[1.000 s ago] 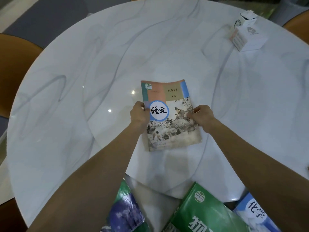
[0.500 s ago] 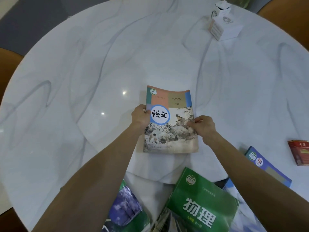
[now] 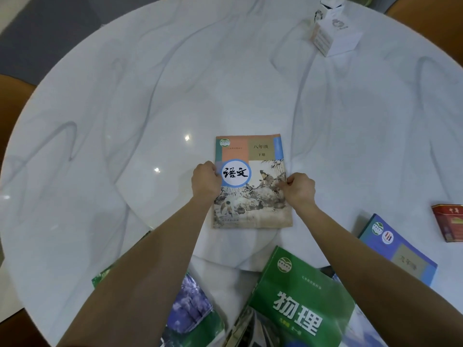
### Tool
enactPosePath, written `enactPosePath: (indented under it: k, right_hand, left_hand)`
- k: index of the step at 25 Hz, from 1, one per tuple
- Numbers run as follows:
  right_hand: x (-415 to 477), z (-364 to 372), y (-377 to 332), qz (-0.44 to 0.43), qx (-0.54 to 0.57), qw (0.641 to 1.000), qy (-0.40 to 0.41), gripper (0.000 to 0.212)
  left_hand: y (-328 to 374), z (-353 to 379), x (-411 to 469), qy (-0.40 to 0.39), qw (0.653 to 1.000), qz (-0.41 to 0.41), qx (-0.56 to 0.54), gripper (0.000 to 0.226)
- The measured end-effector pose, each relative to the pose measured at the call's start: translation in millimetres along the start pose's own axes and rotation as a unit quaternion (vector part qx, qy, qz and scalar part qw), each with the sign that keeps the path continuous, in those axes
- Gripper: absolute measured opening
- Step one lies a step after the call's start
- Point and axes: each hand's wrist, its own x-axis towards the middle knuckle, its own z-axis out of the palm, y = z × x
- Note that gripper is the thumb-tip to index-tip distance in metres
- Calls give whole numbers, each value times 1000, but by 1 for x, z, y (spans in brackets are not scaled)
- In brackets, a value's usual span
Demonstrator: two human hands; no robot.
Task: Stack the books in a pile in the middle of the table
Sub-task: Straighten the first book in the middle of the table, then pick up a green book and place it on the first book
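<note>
A textbook with a painted landscape cover and a blue-ringed white circle lies flat near the middle of the round white marble table. My left hand grips its left edge and my right hand pinches its right edge. Closer to me lie a green physics book, a blue book partly under my right forearm, and a green and purple book partly under my left forearm.
A white tissue box stands at the far right of the table. A small red pack lies at the right edge. Brown chair seats show beyond the table rim on the left and far right.
The landscape book has turned from a slight tilt to square with me, both hands still on its edges. The view has shifted, bringing the blue book and the red pack into sight.
</note>
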Motion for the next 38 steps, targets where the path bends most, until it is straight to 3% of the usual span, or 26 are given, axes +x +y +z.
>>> enactPosePath:
  k: [5,10,15,23,29,38]
  right_hand:
    - [-5,-8,-6,-9,-60,998,-2,23]
    - [-30,-16,-8,-102,-175,979,-1,29]
    - [-59,-29,-4,-195,-245,950,-2,28]
    - [-112,-43,16,-265,-296,917,41,32]
    - [-158,-42,55,-242,-293,924,43,35]
    - [-238,-27,145,-97,-226,967,60,27]
  left_hand:
    - [3,-5,-14,-23,993,35,112,24]
    - [5,-14,-35,-31,964,111,238,30]
    - [11,-22,-66,-8,940,189,282,31]
    - [18,-24,-127,22,911,285,298,30]
    - [4,-9,-172,-1,902,321,288,35]
    - [-31,23,-226,-57,898,332,281,35]
